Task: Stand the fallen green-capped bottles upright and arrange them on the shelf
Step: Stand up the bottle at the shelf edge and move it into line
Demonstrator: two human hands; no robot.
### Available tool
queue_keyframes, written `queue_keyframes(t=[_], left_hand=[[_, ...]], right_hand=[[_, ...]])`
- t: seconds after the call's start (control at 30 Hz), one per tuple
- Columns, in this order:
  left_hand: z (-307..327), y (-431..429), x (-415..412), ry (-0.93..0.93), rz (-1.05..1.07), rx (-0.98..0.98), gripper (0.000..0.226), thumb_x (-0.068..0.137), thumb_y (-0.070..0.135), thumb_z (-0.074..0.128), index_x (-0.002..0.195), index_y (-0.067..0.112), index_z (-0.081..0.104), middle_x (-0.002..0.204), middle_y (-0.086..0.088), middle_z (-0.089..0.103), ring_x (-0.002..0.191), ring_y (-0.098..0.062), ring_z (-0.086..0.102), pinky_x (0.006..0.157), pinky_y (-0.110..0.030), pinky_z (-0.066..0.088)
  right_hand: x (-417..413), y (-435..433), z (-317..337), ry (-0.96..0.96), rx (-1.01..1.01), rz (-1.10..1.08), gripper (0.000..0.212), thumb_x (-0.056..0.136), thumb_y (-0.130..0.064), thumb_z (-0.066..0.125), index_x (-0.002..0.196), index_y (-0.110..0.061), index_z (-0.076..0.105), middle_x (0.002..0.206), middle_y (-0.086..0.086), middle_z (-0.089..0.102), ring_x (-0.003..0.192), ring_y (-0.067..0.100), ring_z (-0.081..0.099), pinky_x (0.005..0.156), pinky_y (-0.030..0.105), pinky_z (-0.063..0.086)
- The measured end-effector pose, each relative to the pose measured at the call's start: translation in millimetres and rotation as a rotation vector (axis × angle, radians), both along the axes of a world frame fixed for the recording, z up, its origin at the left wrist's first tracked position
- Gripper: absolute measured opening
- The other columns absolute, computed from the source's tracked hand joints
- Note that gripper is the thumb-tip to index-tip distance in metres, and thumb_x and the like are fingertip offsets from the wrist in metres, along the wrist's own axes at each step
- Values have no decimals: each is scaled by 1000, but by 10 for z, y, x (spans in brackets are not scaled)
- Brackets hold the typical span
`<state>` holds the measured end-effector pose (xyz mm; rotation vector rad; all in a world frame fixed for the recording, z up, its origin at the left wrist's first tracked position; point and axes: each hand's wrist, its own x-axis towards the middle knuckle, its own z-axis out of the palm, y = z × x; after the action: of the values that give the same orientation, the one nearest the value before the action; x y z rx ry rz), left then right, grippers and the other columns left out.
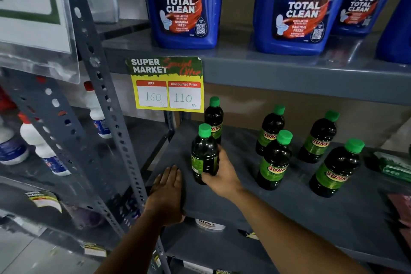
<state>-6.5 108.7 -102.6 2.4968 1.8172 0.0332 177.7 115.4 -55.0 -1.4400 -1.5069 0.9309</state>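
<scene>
Green-capped bottle (204, 153) upright, cap up | right hand (219, 171) fingers clamped | left hand (168, 193) flat

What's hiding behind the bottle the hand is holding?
Another green-capped bottle stands upright right behind the held bottle, which the right hand grips. Its cap and shoulders show; its lower part is covered.

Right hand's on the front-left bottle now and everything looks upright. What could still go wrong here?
1. The held bottle in the right hand stands just in front of the rear-left bottle; pushing it back could knock that one over.
2. Its label faces away, unlike the bottle beside it, so it may need turning.
3. The left hand rests flat at the shelf edge; leaning could jolt the bottles.
</scene>
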Motion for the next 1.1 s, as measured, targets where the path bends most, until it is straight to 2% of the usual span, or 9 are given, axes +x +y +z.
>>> queue_keyframes(t=[0.2, 0.33, 0.47, 0.57, 0.6, 0.73, 0.87, 1.03, 1.1], left_hand=[[-11, 13, 8, -14, 15, -24, 124, 63, 51, 69, 147, 10, -13, 160, -10, -11, 146, -26, -11, 118, -42, -3], [-21, 10, 3, -10, 8, -29, 126, 63, 52, 69, 147, 9, -14, 159, -11, -12, 146, -27, -11, 119, -42, -4], [-22, 7, -16, 0, 1, -21, 124, 65, 51, 68, 147, 8, -14, 160, -11, -11, 146, -27, -10, 120, -43, -1], [-35, 9, -6, -20, -1, -19, 122, 65, 52, 66, 147, 8, -14, 160, -10, -11, 146, -26, -11, 119, -41, -4], [-33, 12, -4, -17, -3, -21, 122, 65, 52, 65, 147, 7, -14, 160, -10, -11, 146, -26, -11, 119, -41, -4], [-46, 16, -30, -3, -3, -22, 122, 65, 51, 66, 147, 7, -14, 160, -11, -10, 146, -26, -11, 121, -43, 0], [-49, 28, -6, -6, -2, -37, 123, 66, 52, 66, 146, 7, -15, 160, -11, -12, 146, -26, -12, 121, -43, 0], [-17, 16, 5, 5, -9, -23, 122, 65, 52, 66, 147, 7, -12, 160, -11, -9, 147, -26, -9, 121, -44, 3], [-25, 12, -3, -3, -2, -26, 123, 64, 52, 67, 147, 7, -12, 160, -11, -9, 147, -26, -10, 121, -43, 1]], right_hand=[[8, 17, 26, -136, 31, -117, 91, 59, -33, 86, 135, -21, 36, 126, -3, 45, 116, 8, 40, 102, 30, 38], [34, 33, 53, -66, -71, -10, 85, 69, -20, 81, 138, -23, 32, 118, -7, 53, 116, 12, 52, 95, 28, 43], [-51, 74, 81, -265, -11, -202, 96, 49, -56, 80, 127, -21, 38, 116, -5, 48, 112, 13, 44, 92, 32, 44], [-26, 59, 40, -211, -79, -113, 77, 61, -30, 79, 124, -20, 36, 105, -5, 54, 104, 20, 56, 76, 28, 53], [-10, 43, 13, -219, -92, -98, 78, 63, -30, 80, 125, -22, 35, 105, -6, 57, 102, 21, 59, 76, 31, 54], [-81, -19, -3, -427, -60, -291, 90, 52, -65, 74, 120, -19, 38, 121, 3, 53, 116, 24, 49, 94, 46, 46], [-62, -42, -28, -327, -92, -244, 76, 60, -52, 74, 118, -21, 37, 117, 3, 58, 113, 27, 55, 92, 43, 47], [1, -17, -34, -577, -47, -308, 90, 48, -74, 73, 115, -21, 44, 115, 2, 62, 110, 26, 55, 89, 44, 44], [1, -8, -47, -597, -31, -308, 91, 48, -77, 70, 115, -21, 44, 115, 2, 61, 110, 26, 55, 89, 44, 44]])
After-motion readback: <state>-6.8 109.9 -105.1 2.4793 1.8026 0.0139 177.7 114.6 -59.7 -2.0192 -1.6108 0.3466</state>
